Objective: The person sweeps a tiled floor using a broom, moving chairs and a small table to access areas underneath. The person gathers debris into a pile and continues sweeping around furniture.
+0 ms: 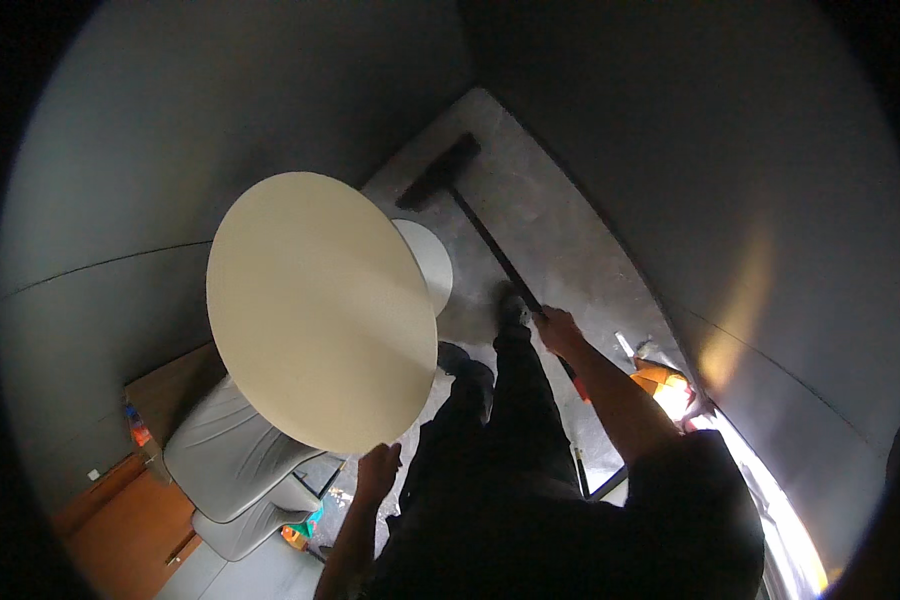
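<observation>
A push broom [495, 247] with a long dark handle reaches away from me over the grey floor. Its dark, wide head lies near the corner where two walls meet. My right hand [559, 331] is closed around the handle, and a red part of the handle shows below it. My left hand [379, 465] is at the lower edge of a round cream tabletop [322, 311]; whether it grips the edge or only touches it, I cannot tell. Part of the table's round pale base [427, 262] shows beyond the top, on the floor.
Grey upholstered chairs [232, 457] stand at the lower left, near a brown wooden piece of furniture [135, 525]. Dark grey walls [757, 187] rise on both sides. An orange item [652, 373] lies by the right wall in bright light.
</observation>
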A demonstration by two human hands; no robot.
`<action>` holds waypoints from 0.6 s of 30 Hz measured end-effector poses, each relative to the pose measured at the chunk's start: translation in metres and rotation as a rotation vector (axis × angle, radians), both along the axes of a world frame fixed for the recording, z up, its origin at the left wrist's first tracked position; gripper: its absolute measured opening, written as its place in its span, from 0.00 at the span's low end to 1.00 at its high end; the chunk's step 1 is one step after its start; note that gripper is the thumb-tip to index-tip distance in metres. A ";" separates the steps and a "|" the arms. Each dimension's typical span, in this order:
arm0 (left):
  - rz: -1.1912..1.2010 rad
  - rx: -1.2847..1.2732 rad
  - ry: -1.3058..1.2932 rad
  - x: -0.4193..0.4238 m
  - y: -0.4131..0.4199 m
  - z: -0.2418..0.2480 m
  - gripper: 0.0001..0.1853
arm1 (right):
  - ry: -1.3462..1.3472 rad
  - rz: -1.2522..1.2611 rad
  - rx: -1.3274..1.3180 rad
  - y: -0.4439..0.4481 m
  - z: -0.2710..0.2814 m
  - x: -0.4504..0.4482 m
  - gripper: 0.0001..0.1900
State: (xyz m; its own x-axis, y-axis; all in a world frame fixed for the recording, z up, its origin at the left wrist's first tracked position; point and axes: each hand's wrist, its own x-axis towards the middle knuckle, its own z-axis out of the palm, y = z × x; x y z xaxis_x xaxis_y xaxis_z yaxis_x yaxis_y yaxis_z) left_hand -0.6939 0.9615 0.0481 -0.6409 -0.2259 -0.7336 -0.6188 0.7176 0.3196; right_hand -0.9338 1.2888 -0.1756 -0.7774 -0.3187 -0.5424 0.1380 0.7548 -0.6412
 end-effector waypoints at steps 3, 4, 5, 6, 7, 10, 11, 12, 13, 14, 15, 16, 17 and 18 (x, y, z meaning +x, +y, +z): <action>0.260 -0.036 -0.116 -0.003 0.030 0.030 0.24 | -0.491 -0.139 -0.044 -0.065 -0.009 -0.050 0.15; 0.087 -0.049 -0.048 0.017 0.031 0.027 0.21 | -0.385 -0.021 0.009 -0.082 -0.011 -0.060 0.16; -0.085 -0.061 0.016 0.038 0.032 0.024 0.19 | -0.274 0.098 0.060 -0.096 -0.004 -0.068 0.16; -0.066 -0.052 -0.043 0.050 0.035 0.025 0.11 | -0.225 0.138 0.105 -0.102 -0.009 -0.073 0.16; -0.044 -0.029 -0.103 0.054 0.041 0.028 0.07 | -0.177 0.179 0.158 -0.106 -0.016 -0.076 0.16; -0.017 -0.051 -0.090 0.044 0.039 0.023 0.07 | -0.259 0.240 0.272 -0.096 -0.051 -0.092 0.17; 0.190 -0.030 -0.166 0.039 0.037 0.027 0.04 | -0.260 0.205 0.292 -0.073 -0.055 -0.083 0.16; -0.112 -0.116 -0.083 0.048 0.024 0.020 0.05 | -0.248 0.175 0.300 -0.053 -0.041 -0.084 0.16; -0.417 -0.198 0.002 0.061 0.005 0.010 0.06 | -0.271 0.124 0.280 -0.029 -0.036 -0.081 0.16; -0.207 -0.139 0.113 0.068 -0.012 0.003 0.07 | -0.291 0.068 0.262 -0.001 -0.033 -0.078 0.16; 0.007 -0.072 0.219 0.074 -0.028 -0.002 0.09 | -0.221 0.114 0.296 0.026 -0.037 -0.064 0.16; -0.181 -0.187 0.209 0.077 -0.052 -0.008 0.09 | -0.204 0.039 0.266 0.052 -0.039 -0.049 0.16; -0.365 -0.297 0.198 0.077 -0.074 -0.014 0.10 | -0.193 0.025 0.281 0.074 -0.033 -0.033 0.16; 0.116 -0.184 0.130 0.076 -0.088 -0.018 0.10 | -0.182 0.007 0.294 0.094 -0.026 -0.018 0.16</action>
